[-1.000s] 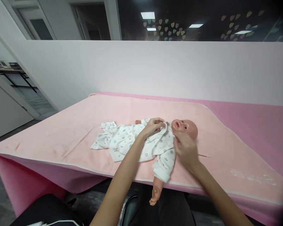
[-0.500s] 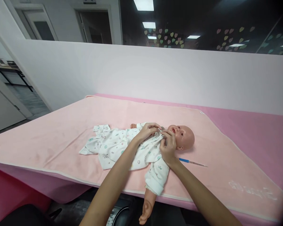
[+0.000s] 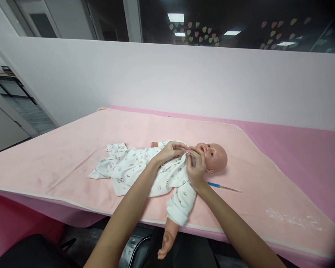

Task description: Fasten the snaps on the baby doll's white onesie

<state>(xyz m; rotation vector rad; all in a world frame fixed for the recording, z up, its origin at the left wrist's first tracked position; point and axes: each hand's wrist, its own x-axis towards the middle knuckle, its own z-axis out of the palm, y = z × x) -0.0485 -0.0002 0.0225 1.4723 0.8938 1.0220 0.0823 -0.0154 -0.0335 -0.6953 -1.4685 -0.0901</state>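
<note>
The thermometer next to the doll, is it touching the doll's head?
Apart. The head view shows the thermometer lying on the pink blanket, with a strip of blanket between it and the doll's head.

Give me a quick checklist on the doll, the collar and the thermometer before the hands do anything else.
1. Both hands on the collar: ok. The left hand and right hand pinch the garment at the doll's neck.
2. Doll lying face up on the pink blanket: ok. The doll's head points right.
3. Doll fully supported: not ok. The doll's near arm hangs over the table edge.
4. Thermometer within reach: ok. It lies on the blanket beside the right wrist, untouched.
5. Collar fastened: cannot tell. The fingers hide it.
</note>
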